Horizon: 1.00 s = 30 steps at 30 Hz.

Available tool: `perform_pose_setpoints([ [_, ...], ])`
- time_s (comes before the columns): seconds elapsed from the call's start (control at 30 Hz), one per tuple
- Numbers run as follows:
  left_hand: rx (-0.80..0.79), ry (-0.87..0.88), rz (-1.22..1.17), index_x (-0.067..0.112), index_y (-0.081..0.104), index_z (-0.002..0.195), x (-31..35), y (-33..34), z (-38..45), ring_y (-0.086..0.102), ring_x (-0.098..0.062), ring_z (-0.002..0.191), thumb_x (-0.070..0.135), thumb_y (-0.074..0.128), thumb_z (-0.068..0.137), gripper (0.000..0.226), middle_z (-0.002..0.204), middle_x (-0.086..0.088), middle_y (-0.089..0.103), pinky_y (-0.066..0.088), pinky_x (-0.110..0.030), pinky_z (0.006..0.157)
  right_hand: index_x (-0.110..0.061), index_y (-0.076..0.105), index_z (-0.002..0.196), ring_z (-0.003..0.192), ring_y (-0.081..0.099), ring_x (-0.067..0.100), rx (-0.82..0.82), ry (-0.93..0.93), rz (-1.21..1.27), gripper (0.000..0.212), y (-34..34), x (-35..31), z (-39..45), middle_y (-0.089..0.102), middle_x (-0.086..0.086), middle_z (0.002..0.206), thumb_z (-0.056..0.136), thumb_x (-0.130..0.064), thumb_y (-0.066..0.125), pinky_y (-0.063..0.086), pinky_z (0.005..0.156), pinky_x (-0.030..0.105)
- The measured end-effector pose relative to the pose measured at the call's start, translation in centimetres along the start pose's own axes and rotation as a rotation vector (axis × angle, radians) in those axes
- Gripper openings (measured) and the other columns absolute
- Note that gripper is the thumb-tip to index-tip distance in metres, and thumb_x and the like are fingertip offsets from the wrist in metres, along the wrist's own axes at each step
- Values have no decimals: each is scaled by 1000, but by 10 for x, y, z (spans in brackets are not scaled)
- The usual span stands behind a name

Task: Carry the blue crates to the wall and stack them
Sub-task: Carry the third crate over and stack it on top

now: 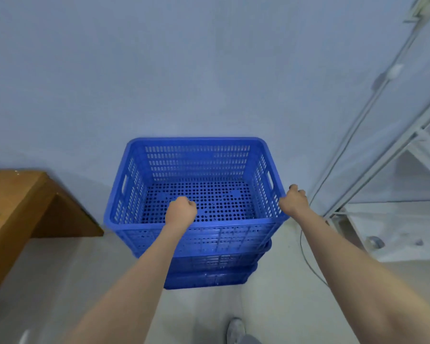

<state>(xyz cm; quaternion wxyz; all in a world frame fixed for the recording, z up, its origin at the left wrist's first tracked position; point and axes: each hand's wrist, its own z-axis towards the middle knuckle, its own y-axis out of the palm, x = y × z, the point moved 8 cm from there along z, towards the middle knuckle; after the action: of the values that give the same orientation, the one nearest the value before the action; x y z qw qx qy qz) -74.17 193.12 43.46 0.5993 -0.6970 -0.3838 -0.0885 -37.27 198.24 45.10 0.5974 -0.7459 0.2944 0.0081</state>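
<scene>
Three stacked blue crates (196,234) against wall (184,70); top crate (263,170) empty.

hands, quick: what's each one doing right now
Left hand: fingers curled, holding nothing, above the near rim of the top blue crate.
Right hand: fingers curled at the crate's right rim; whether it grips cannot be told.

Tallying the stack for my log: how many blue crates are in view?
3, nested against the wall: the top crate under both hands, a middle crate, and the bottom crate. More could be hidden inside.
</scene>
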Motion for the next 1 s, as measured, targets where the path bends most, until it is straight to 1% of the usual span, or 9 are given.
perform_pose_setpoints([
  [0.07,33,63,128,10,50,79,-1,-23,9,38,-21,46,22,43,102,27,56,-7,46,34,-30,48,-1,30,141,123,45,44,-4,10,27,55,-3,4,3,37,27,138,93,-18,49,43,103,48],
  [0.13,65,71,186,9,54,107,-16,-38,21,53,-25,61,23,43,101,19,77,-11,60,38,-33,51,0,31,141,123,45,43,-3,26,51,54,-8,5,12,38,26,137,92,-17,49,44,100,47],
  [0.23,106,18,260,4,50,124,-49,-55,37,58,-34,86,22,46,97,33,102,-19,60,49,-42,63,2,30,140,123,46,44,-8,44,74,56,-10,7,30,39,27,137,92,-17,51,44,99,46],
  [0.33,113,-87,420,3,47,130,-76,-66,50,46,-43,119,24,49,97,39,130,-25,48,48,-56,90,2,31,139,119,49,44,-56,60,124,56,2,8,46,39,27,136,92,-19,52,47,95,47],
  [0.4,136,-152,467,5,42,136,-88,-74,55,36,-45,130,22,50,96,44,141,-26,39,42,-58,98,2,32,137,115,52,43,-99,61,123,53,14,6,55,41,27,134,94,-21,52,49,88,45],
  [0.5,137,-220,495,11,27,148,-106,-79,63,26,-46,136,27,56,94,64,148,-27,28,37,-58,104,4,33,135,111,55,42,-136,51,131,48,30,-2,66,44,28,133,96,-17,51,44,75,38],
  [0.73,67,-406,401,8,7,156,-127,-91,83,22,-46,140,30,59,92,85,154,-28,19,30,-60,111,4,33,134,100,58,41,-100,107,148,46,45,-7,72,55,28,122,93,-6,49,42,72,38],
  [0.87,101,-510,253,1,15,153,-144,-104,100,32,-43,138,21,57,92,77,151,-25,29,32,-58,110,5,42,126,104,60,41,-55,134,81,37,46,-3,76,58,27,120,95,-11,52,40,70,35],
  [1.0,192,-497,159,-8,29,143,-161,-108,113,42,-45,132,6,52,92,58,145,-23,37,37,-57,107,7,53,117,96,62,39,-16,111,65,33,40,-6,80,62,26,114,94,-16,58,41,68,33],
])
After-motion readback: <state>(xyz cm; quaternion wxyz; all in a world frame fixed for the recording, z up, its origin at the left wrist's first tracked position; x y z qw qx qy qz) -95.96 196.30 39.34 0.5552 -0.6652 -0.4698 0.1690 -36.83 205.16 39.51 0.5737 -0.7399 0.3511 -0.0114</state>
